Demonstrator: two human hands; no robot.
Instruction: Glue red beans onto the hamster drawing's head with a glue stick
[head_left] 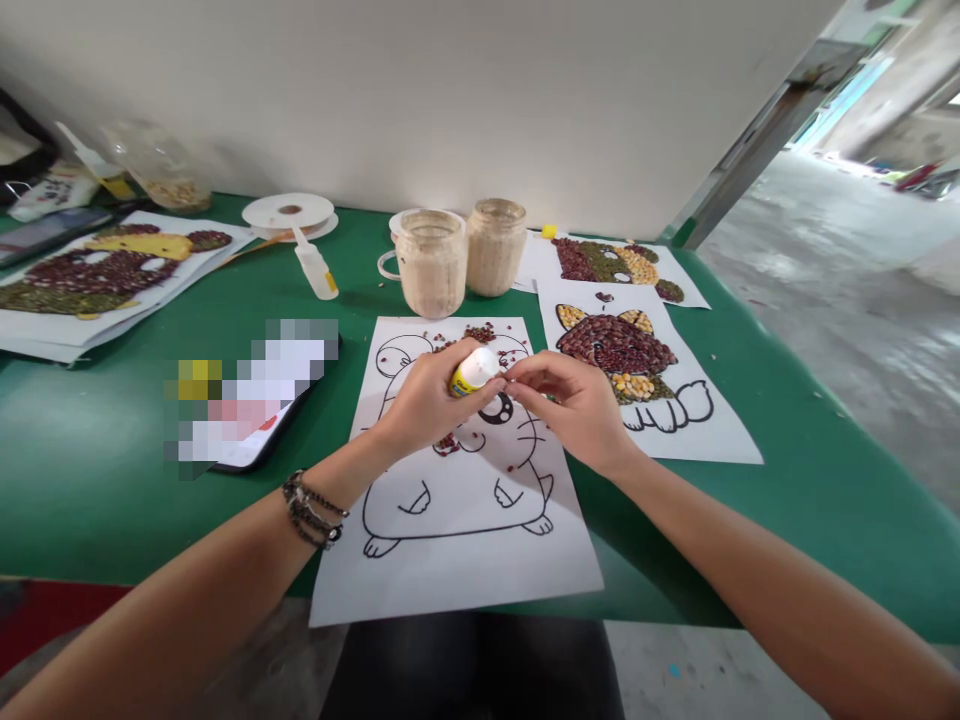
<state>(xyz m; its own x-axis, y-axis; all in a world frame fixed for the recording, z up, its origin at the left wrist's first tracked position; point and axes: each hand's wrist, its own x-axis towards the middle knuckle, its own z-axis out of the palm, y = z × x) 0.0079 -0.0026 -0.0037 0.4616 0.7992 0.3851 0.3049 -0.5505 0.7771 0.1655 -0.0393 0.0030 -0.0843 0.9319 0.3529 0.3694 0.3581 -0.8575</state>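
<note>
My left hand (pixel 424 400) is closed around a small white glue bottle (pixel 474 369) with a yellow label, held over a sheet with a black cartoon-animal outline (pixel 457 540). My right hand (pixel 570 400) pinches at the bottle's tip, fingers pressed together; what they hold there is too small to see. Red beans (pixel 480 332) lie scattered on the top of the outline's head, and a few sit near its mouth. My left wrist wears beaded bracelets (pixel 313 510).
Two jars (pixel 431 262) (pixel 495 246) stand behind the sheet. Finished bean pictures (pixel 619 350) lie to the right and far left (pixel 97 270). A phone (pixel 247 420), another glue bottle (pixel 316 268) and a tape reel (pixel 289 212) are on the green table (pixel 105 450).
</note>
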